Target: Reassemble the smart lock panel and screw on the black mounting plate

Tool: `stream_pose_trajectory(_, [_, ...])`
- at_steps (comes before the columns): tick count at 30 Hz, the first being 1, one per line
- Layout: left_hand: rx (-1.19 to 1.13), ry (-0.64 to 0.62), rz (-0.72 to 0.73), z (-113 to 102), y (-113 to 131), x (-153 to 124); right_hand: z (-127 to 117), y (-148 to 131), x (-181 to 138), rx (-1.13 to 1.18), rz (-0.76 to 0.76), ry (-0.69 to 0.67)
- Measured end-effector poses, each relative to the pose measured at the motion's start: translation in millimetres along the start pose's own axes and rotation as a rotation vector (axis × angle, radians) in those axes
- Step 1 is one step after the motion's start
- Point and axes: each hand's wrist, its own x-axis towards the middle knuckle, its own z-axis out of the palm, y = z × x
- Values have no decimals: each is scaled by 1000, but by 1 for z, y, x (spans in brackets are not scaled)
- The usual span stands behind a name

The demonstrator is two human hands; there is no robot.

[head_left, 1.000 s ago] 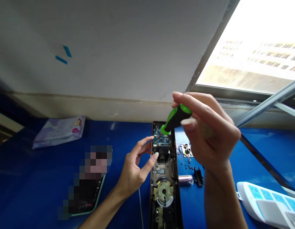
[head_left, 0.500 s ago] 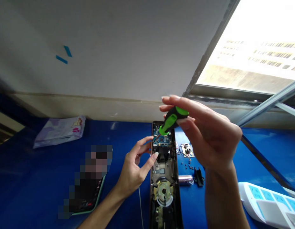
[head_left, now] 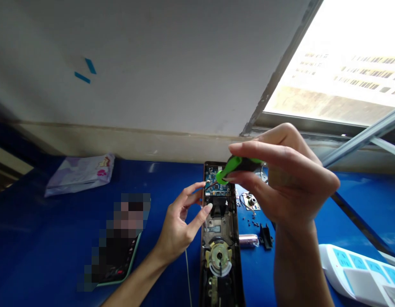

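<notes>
My right hand [head_left: 290,183] is closed around the green and black handle of a screwdriver [head_left: 232,167]. Its shaft slants down and left to the blue circuit board [head_left: 216,187], with the tip near the board's left edge. The board sits at the far end of a long dark housing [head_left: 218,234], apparently an electronic door lock's. My left hand [head_left: 181,224] grips the housing's left side, fingertips at the edge by the board and thumb against a black part [head_left: 219,206]. Nearer to me in the housing is a round metal disc [head_left: 219,256].
Right of the housing lie a small board with wires [head_left: 250,201], several tiny screws [head_left: 255,224], a pink wrapped cylinder [head_left: 248,241] and a black bracket [head_left: 265,237]. A phone [head_left: 120,266] and a packet [head_left: 80,174] are left; a white-and-blue case [head_left: 360,273] is right.
My right hand has shifted right and turned, its fingers now bent closer round the screwdriver, whose handle leans further right. My left hand and the housing stay in place.
</notes>
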Motion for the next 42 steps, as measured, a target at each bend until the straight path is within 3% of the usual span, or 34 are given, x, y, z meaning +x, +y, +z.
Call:
stream_pose_trajectory(3, [-3,-7,-4,0,0,0,0,-1,0,-25,56,-35])
stream_pose_trajectory(7, [-16,-24,-15,0,0,-1,0,-1,2,140,63,-155])
stream_pose_trajectory(13, [-8,-14,1,-1,-1,-1,0,-1,0,-17,22,-2])
stream_pose_trajectory(18, [-30,-27,-9,0,-1,0,-1,-4,2,129,55,-165])
stream_pose_trajectory(24, [-20,-19,4,1,-1,0,2,-3,0,-19,5,10])
stream_pose_trajectory(30, [-51,-15,-18,1,1,1,0,-7,2,138,40,-196])
stream_pose_trajectory(34, [-51,-4,-3,2,1,1,-2,-3,2,108,-36,-145])
stream_pose_trajectory(37, [-46,1,4,2,2,1,-1,-1,1,43,-14,-106])
stream_pose_trajectory(42, [-49,1,-4,3,3,1,-2,-5,1,170,45,-239])
